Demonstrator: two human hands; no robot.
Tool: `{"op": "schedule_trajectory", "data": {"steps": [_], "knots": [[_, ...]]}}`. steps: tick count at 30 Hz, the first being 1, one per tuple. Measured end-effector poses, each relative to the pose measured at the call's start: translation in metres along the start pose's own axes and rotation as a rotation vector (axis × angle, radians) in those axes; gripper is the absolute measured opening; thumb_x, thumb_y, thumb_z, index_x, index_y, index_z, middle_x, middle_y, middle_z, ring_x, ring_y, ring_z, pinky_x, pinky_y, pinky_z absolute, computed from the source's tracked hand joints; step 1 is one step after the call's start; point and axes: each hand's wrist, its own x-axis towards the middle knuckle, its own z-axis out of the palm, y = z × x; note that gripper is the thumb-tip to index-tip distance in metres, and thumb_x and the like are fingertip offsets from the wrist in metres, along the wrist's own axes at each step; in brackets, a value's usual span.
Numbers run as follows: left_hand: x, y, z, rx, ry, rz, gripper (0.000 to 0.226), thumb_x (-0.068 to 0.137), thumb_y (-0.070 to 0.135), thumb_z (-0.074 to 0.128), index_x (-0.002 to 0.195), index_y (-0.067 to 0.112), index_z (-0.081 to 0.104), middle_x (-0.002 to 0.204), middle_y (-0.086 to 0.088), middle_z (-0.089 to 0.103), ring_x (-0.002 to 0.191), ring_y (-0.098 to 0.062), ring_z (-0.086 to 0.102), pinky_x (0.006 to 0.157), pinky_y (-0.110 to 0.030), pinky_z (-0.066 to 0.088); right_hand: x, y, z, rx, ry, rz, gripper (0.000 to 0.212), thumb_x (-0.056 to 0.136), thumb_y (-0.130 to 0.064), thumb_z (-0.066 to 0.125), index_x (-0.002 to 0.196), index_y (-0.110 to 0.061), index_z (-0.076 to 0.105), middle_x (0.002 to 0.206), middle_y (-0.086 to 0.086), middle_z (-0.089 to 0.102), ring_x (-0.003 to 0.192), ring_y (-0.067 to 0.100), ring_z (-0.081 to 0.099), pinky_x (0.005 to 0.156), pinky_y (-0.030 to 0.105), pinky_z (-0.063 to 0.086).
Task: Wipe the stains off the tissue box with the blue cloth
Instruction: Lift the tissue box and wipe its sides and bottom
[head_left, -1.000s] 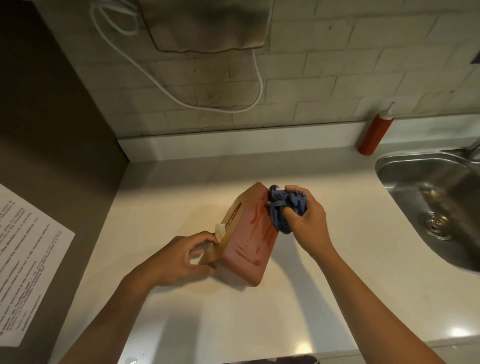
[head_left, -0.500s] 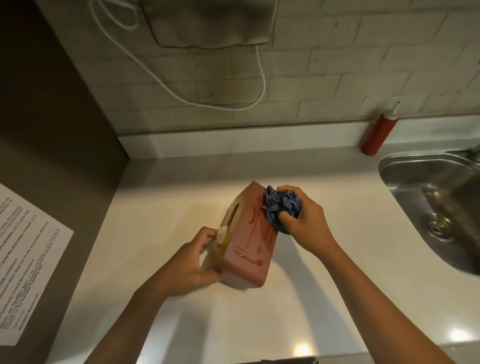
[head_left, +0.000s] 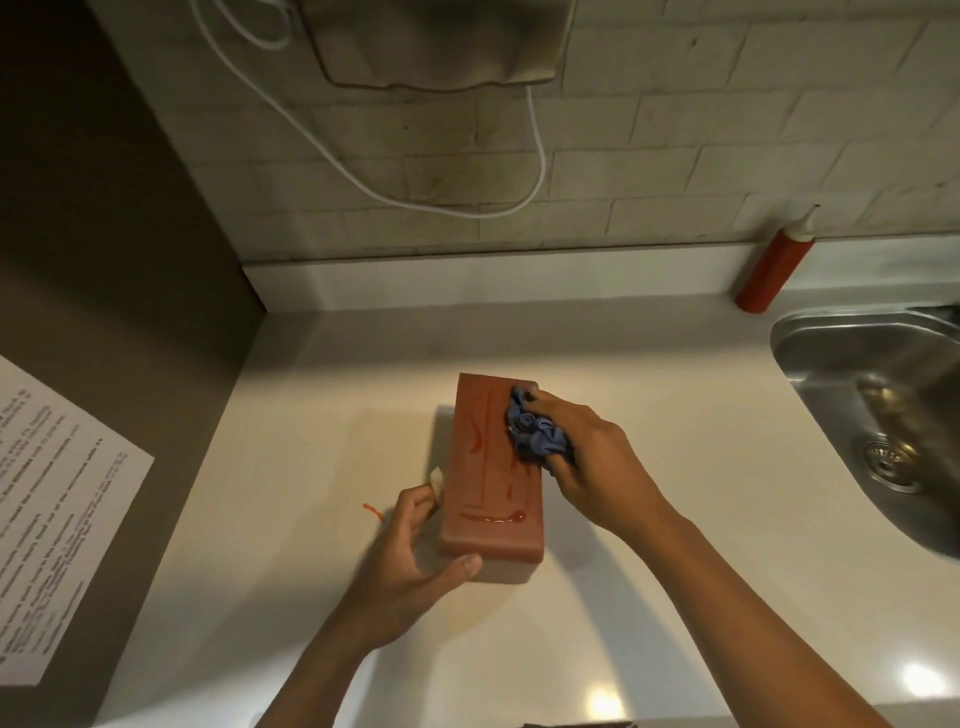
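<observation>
- Right hand (head_left: 597, 462) grip clenches the blue cloth (head_left: 537, 434) against the far top of the tissue box (head_left: 491, 467) on the table (head_left: 675, 519).
- Left hand (head_left: 410, 561) steadies the box's near corner.
- Ketchup streaks (head_left: 493, 517) may smear if the soiled cloth drags across them.

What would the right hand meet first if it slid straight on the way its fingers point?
Probably nothing past the tissue box: the right hand with the blue cloth points up-left, then bare counter and wall; depth unclear.

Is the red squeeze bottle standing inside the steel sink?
No, the red squeeze bottle stands on the white counter against the wall, left of the steel sink.
</observation>
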Motion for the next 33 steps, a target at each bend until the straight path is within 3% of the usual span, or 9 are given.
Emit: {"op": "schedule_trajectory", "data": {"steps": [7, 12, 15, 19, 22, 25, 29, 33], "knots": [[0.012, 0.016, -0.002, 0.017, -0.022, 0.041, 0.090, 0.072, 0.045, 0.086, 0.149, 0.045, 0.038, 0.142, 0.016, 0.059, 0.133, -0.010, 0.056, 0.109, -0.044, 0.050, -0.013, 0.010, -0.005, -0.174, -0.046, -0.071, 0.052, 0.084, -0.005, 0.073, 0.134, -0.009, 0.058, 0.130, 0.015, 0.063, 0.112, 0.037, 0.064, 0.092, 0.040, 0.053], [0.017, 0.032, 0.001, 0.041, -0.054, 0.097, 0.086, 0.080, 0.041, 0.084, 0.152, 0.042, 0.037, 0.140, 0.023, 0.059, 0.128, 0.003, 0.056, 0.094, -0.015, 0.053, -0.021, 0.021, -0.005, -0.144, -0.039, -0.041, 0.055, 0.086, -0.011, 0.074, 0.138, -0.012, 0.055, 0.137, 0.009, 0.059, 0.118, 0.032, 0.062, 0.098, 0.037, 0.051], [0.018, 0.031, -0.001, 0.038, -0.066, 0.102, 0.087, 0.080, 0.049, 0.083, 0.154, 0.037, 0.039, 0.140, 0.020, 0.060, 0.131, -0.005, 0.057, 0.098, -0.026, 0.056, -0.018, 0.017, -0.011, -0.065, 0.026, -0.033, 0.060, 0.083, -0.008, 0.075, 0.139, -0.016, 0.056, 0.145, 0.000, 0.053, 0.122, 0.016, 0.058, 0.105, 0.020, 0.043], [0.022, 0.031, -0.003, 0.006, -0.048, 0.080, 0.074, 0.086, 0.023, 0.081, 0.146, 0.042, 0.043, 0.130, 0.029, 0.064, 0.126, 0.001, 0.059, 0.092, -0.018, 0.055, 0.000, 0.012, -0.020, 0.094, 0.189, 0.187, 0.065, 0.077, -0.003, 0.072, 0.138, -0.019, 0.055, 0.123, -0.008, 0.060, 0.107, 0.007, 0.057, 0.089, -0.004, 0.034], [0.025, 0.028, -0.005, 0.003, -0.057, 0.077, 0.076, 0.085, 0.020, 0.083, 0.147, 0.040, 0.044, 0.133, 0.027, 0.064, 0.128, -0.001, 0.059, 0.096, -0.021, 0.054, 0.010, 0.009, -0.018, 0.073, 0.103, 0.172, 0.053, 0.083, -0.009, 0.068, 0.134, -0.023, 0.059, 0.120, -0.006, 0.066, 0.103, 0.009, 0.062, 0.085, -0.002, 0.040], [0.026, 0.025, -0.008, -0.013, -0.047, 0.068, 0.082, 0.077, 0.037, 0.081, 0.150, 0.037, 0.044, 0.137, 0.021, 0.064, 0.131, -0.006, 0.058, 0.101, -0.029, 0.054, 0.005, 0.004, -0.012, -0.005, 0.033, 0.041, 0.054, 0.084, -0.009, 0.066, 0.136, -0.019, 0.057, 0.123, 0.002, 0.067, 0.103, 0.020, 0.066, 0.091, 0.021, 0.053], [0.029, 0.023, -0.012, -0.033, -0.037, 0.068, 0.078, 0.070, 0.039, 0.079, 0.142, 0.042, 0.048, 0.132, 0.022, 0.067, 0.127, -0.006, 0.062, 0.098, -0.027, 0.055, -0.023, -0.009, 0.002, -0.057, -0.056, -0.048, 0.057, 0.081, -0.013, 0.061, 0.138, -0.015, 0.056, 0.128, 0.003, 0.066, 0.112, 0.022, 0.063, 0.099, 0.013, 0.039], [0.033, 0.024, -0.012, -0.023, -0.060, 0.067, 0.074, 0.070, 0.042, 0.079, 0.137, 0.049, 0.049, 0.131, 0.022, 0.067, 0.125, -0.010, 0.064, 0.097, -0.033, 0.057, -0.035, -0.001, -0.008, -0.059, -0.098, -0.051, 0.060, 0.079, -0.006, 0.062, 0.137, -0.017, 0.055, 0.128, 0.004, 0.065, 0.111, 0.022, 0.064, 0.099, 0.020, 0.044]]}}
